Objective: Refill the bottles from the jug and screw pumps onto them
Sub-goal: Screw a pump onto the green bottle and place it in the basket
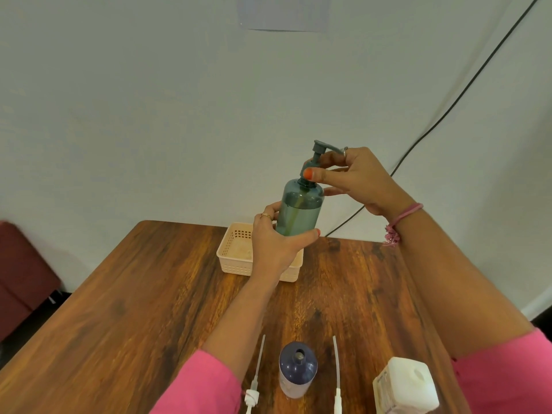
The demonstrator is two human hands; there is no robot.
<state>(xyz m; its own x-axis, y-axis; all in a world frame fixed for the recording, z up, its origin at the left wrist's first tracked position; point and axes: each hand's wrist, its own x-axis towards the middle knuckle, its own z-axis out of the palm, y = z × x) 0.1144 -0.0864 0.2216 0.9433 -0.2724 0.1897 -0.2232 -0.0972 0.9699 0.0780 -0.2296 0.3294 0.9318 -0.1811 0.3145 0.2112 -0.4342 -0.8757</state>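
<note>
Presently the left hand grips the teal bottle, raised above the basket; the right hand pinches its pump collar (apparently mid-tightening). Next: set it down, likely fit a pump to the open purple bottle near the jug. Table centre offers room.

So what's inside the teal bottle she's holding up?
The teal bottle holds liquid nearly up to its shoulder, with the pump's dip tube running down through it. The left hand covers the base, so the tube's end is hidden.

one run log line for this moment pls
left hand grips teal plastic bottle | right hand pinches teal pump collar | step: screwing pump on
</note>
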